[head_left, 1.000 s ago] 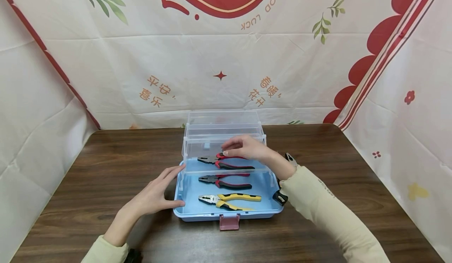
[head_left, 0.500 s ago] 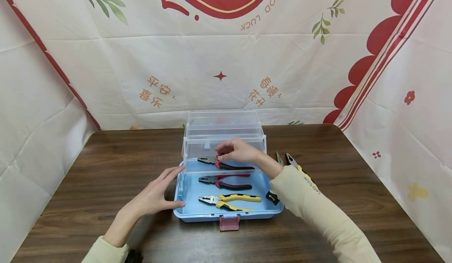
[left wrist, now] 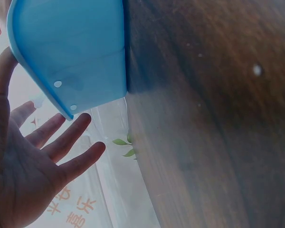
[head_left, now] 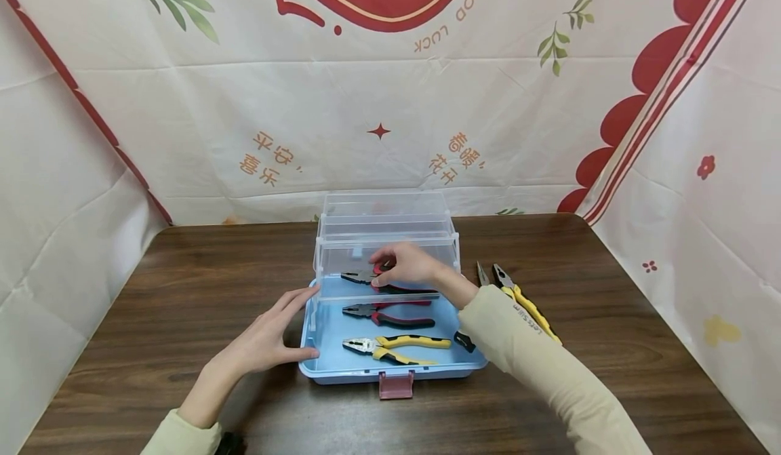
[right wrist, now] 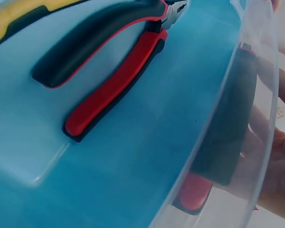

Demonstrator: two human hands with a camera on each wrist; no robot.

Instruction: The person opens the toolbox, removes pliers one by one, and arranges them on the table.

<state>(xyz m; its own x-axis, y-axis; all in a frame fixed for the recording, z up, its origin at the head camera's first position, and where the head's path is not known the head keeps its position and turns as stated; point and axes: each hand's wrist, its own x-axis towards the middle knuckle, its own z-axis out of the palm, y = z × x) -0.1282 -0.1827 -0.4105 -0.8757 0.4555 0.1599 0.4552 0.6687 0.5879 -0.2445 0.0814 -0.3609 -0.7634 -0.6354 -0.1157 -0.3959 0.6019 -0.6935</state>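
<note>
A light-blue toolbox (head_left: 342,378) stands open, with a clear tray (head_left: 329,260) raised at its back. My left hand (head_left: 268,333) rests at the toolbox's left edge, fingers spread and fairly straight; in the left wrist view the thumb touches the blue rim. At the clear tray, my right hand (head_left: 409,265) has thumb and curled fingers about the pivot of red-and-black pliers (head_left: 356,277). Those handles show dimly through clear plastic in the right wrist view, with the fingertips hidden. Below lie a second red-and-black pair of pliers (head_left: 405,321) and yellow-and-black pliers (head_left: 421,341).
Right of the toolbox, on the dark wooden table (head_left: 201,285), lie yellow-handled pliers (head_left: 532,311) and a slimmer-nosed pair (head_left: 483,274), partly behind the right sleeve. A purple latch (head_left: 395,386) hangs at the toolbox's front. Printed white cloth (head_left: 342,102) surrounds the table.
My right hand has slid left and slightly down along the rear pliers, from the handles to the pivot. The pliers at right have come out from behind the sleeve. My left hand stays put.
</note>
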